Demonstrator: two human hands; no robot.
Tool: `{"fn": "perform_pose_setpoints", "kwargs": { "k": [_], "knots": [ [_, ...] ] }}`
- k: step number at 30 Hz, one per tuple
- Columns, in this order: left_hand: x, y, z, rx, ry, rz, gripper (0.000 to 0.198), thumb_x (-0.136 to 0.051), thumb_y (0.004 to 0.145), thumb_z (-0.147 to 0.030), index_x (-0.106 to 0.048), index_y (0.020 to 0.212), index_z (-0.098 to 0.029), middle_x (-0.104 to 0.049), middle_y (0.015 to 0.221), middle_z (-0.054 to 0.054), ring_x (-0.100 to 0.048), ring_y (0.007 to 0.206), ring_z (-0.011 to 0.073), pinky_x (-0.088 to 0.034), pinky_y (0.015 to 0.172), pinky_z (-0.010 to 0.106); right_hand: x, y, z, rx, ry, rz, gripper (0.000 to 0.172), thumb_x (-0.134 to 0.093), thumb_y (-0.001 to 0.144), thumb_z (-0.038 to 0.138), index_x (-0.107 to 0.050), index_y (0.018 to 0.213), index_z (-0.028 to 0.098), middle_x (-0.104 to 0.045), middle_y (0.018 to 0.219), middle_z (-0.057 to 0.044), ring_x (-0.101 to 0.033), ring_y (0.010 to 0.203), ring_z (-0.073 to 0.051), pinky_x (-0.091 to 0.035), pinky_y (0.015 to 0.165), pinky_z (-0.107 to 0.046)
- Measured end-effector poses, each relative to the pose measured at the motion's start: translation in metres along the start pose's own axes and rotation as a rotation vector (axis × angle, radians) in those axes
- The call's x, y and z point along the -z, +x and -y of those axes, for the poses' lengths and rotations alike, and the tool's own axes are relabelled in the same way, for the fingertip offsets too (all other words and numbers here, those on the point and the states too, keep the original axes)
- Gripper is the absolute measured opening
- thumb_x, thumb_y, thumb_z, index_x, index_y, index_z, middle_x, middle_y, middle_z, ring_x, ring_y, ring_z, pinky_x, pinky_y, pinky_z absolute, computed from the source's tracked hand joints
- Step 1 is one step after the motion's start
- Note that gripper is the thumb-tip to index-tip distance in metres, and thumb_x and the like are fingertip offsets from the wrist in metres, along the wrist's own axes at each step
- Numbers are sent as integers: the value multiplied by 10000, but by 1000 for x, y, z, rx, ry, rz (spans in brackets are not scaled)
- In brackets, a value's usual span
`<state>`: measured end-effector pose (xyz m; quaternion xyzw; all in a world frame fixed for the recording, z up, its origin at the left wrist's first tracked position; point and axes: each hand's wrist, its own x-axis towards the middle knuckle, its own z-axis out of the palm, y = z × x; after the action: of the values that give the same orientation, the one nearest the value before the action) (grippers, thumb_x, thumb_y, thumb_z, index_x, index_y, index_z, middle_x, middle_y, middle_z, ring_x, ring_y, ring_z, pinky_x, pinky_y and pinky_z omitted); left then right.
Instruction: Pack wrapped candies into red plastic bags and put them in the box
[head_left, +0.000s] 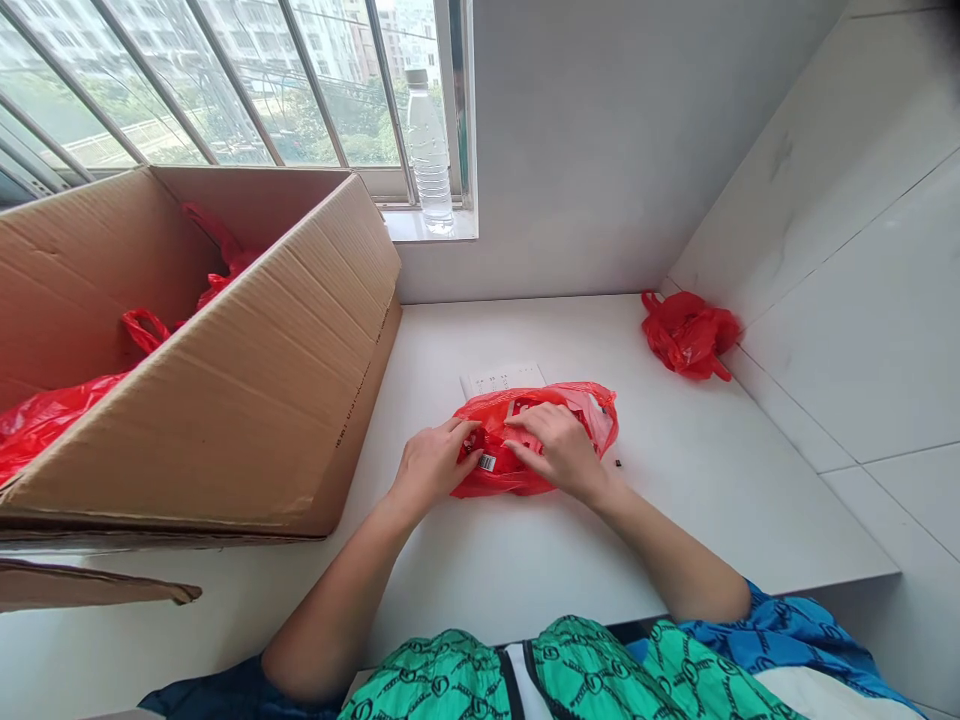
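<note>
A red plastic bag [517, 484] lies on the white counter in front of me, its mouth turned up and spread. Inside it are red-printed items, mostly covered by film and fingers; a small white barcode label [487, 462] shows between my hands. My left hand [439, 458] grips the bag's left side, thumb and fingers bent around it. From the right, my right hand [559, 445] reaches into the mouth with fingers and thumb curled over the contents; what exactly they hold is hidden. A printed white sheet [504, 379] lies partly under the bag's far edge.
A large open cardboard box [225, 400] with red bags [60, 415] inside stands at left. A crumpled red bag [690, 335] lies in the far right corner. A water bottle [429, 150] stands on the window sill. A tiny dark piece [618, 463] lies right of the bag.
</note>
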<state>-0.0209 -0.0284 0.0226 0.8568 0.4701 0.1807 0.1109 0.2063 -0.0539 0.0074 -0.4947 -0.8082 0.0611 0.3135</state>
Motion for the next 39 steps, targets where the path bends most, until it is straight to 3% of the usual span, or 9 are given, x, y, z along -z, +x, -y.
{"fn": "perform_pose_setpoints", "kwargs": {
  "k": [5, 10, 16, 19, 23, 27, 34, 36, 39],
  "knots": [
    [-4, -1, 8, -12, -22, 45, 351, -504, 852, -199, -631, 1171, -269, -698, 1118, 46, -678, 741, 198, -439, 532, 262, -6, -3, 6, 0, 13, 194, 461, -734, 842, 367, -598, 1254, 210, -704, 1044, -93, -630, 953, -284, -474, 871, -473],
    [-4, -1, 12, 10, 9, 98, 325, -513, 868, -234, -627, 1170, -273, -674, 1126, 41, -669, 731, 191, -420, 505, 261, 12, 1, -4, -178, 193, 70, 364, -640, 916, 281, -582, 1275, 271, -659, 1129, -56, -658, 868, -200, -533, 760, -356],
    [2, 0, 10, 49, -18, 89, 340, -568, 870, -268, -624, 1204, -296, -640, 1073, 24, -651, 738, 175, -421, 525, 255, 9, 0, -18, -147, -60, 3, 337, -603, 931, 246, -592, 1268, 246, -699, 1089, -64, -631, 1043, -278, -510, 842, -417],
    [8, 2, 8, 35, -118, 27, 222, -549, 923, -314, -693, 1092, -295, -648, 978, 16, -629, 734, 158, -443, 580, 254, 5, -1, -17, -94, -81, -25, 296, -587, 940, 221, -612, 1235, 237, -704, 1118, -61, -632, 1042, -265, -492, 889, -424],
    [14, 4, 3, 13, -289, -171, 198, -582, 937, -366, -757, 930, -273, -689, 843, 27, -608, 817, 184, -480, 712, 289, 7, 1, -8, -66, -28, -60, 191, -581, 956, 266, -660, 1126, 236, -710, 1126, -57, -629, 1049, -263, -479, 897, -431],
    [15, 5, -4, 83, -520, -288, 192, -631, 914, -379, -774, 962, -261, -725, 822, 22, -620, 831, 180, -501, 754, 289, 9, 3, 1, -22, 104, -91, 204, -543, 988, 333, -667, 1119, 238, -715, 1125, -59, -625, 1075, -242, -454, 948, -424],
    [18, 5, -10, 281, -780, -488, 232, -661, 889, -388, -760, 985, -201, -751, 872, 33, -689, 793, 169, -542, 700, 262, 0, 1, 9, 3, 160, 57, 232, -570, 969, 358, -663, 1130, 219, -726, 1082, -81, -627, 1053, -274, -421, 959, -468],
    [17, 5, -10, 232, -726, -510, 205, -654, 901, -360, -754, 994, -207, -754, 883, 29, -696, 800, 163, -548, 707, 261, 2, 0, 14, -94, 303, 18, 308, -570, 967, 404, -618, 1223, 239, -723, 1080, -67, -626, 1061, -263, -420, 981, -463],
    [13, 2, -9, -35, -511, -499, 136, -638, 919, -252, -747, 999, -238, -764, 913, 13, -704, 821, 152, -550, 782, 281, 9, 1, 19, -309, 677, 43, 425, -527, 966, 517, -543, 1320, 284, -715, 1089, -43, -651, 1045, -240, -458, 981, -443]
  ]
}}
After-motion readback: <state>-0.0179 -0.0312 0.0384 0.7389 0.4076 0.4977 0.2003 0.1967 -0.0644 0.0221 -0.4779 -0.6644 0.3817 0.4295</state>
